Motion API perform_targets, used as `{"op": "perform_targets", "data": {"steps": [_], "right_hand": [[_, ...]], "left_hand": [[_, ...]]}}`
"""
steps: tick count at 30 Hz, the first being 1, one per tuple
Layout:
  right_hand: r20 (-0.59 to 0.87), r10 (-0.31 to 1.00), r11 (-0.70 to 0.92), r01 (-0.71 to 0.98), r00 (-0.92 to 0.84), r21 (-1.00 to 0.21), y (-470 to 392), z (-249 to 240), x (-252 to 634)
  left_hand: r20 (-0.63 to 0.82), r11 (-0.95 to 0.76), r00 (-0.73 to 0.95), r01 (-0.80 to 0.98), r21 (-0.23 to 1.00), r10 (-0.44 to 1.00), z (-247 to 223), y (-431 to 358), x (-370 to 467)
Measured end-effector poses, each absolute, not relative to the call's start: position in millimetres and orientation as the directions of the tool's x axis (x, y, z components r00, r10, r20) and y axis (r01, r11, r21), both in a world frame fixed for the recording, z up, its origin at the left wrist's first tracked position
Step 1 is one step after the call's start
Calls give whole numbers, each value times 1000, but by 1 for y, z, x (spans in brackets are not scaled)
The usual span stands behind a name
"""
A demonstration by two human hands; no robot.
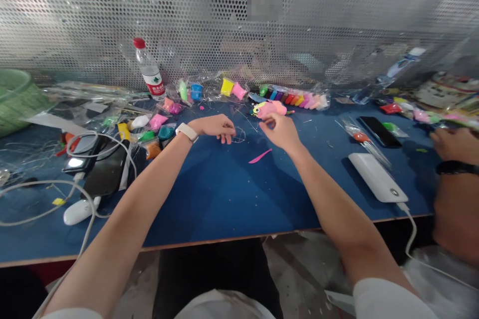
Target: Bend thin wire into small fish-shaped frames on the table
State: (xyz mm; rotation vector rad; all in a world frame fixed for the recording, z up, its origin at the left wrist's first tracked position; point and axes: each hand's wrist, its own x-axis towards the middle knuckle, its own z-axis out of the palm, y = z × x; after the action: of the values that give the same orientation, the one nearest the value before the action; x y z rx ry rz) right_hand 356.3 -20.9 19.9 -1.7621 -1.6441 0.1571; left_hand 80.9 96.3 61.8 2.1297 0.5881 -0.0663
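Note:
My left hand (pixel 219 128) is over the middle of the blue table, palm down, its fingers bent beside a thin wire loop (pixel 239 134); whether it grips the wire is too small to tell. My right hand (pixel 278 128) is at a pink and yellow clay figure (pixel 270 108) with eyes, its thumb and fingertips drawn together at the figure's near side. Whether the fingers grip the figure or only touch it is unclear. Between and below the hands lies a pink plastic knife (pixel 260 156).
Clay packets (pixel 295 98) and a red-capped bottle (pixel 152 72) line the mesh wall. Phones (pixel 107 169) and white cables lie left, near a green basket (pixel 18 99). Toward the right are a white power bank (pixel 377 178), a black phone (pixel 379 131) and another person's hand (pixel 454 144).

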Motion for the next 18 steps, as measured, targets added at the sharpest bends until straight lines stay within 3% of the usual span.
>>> {"op": "perform_targets", "data": {"steps": [2,4,8,10,12,15,16,18], "right_hand": [[263,959,21,905,102,-425,-20,20,371],[187,981,14,932,58,-362,-18,16,377],[208,974,-12,941,87,-339,-14,7,375],[245,967,29,923,72,-384,-12,6,372],[318,948,145,853,26,-502,-11,9,367],[441,898,338,654,-9,-677,-12,16,356],[462,887,368,600,3,-711,-13,18,351],[470,882,379,537,38,-754,-16,21,342]], "left_hand": [[-318,-502,860,496,708,400,63,98,77],[-389,-506,832,550,664,395,66,98,74],[-504,-531,809,582,616,302,71,95,71],[-488,-596,819,562,574,302,73,94,73],[-295,-708,859,513,485,420,74,95,75],[191,-820,829,434,374,526,72,98,79],[285,-833,807,398,384,517,71,99,80],[335,-838,811,311,448,480,70,101,80]]}}
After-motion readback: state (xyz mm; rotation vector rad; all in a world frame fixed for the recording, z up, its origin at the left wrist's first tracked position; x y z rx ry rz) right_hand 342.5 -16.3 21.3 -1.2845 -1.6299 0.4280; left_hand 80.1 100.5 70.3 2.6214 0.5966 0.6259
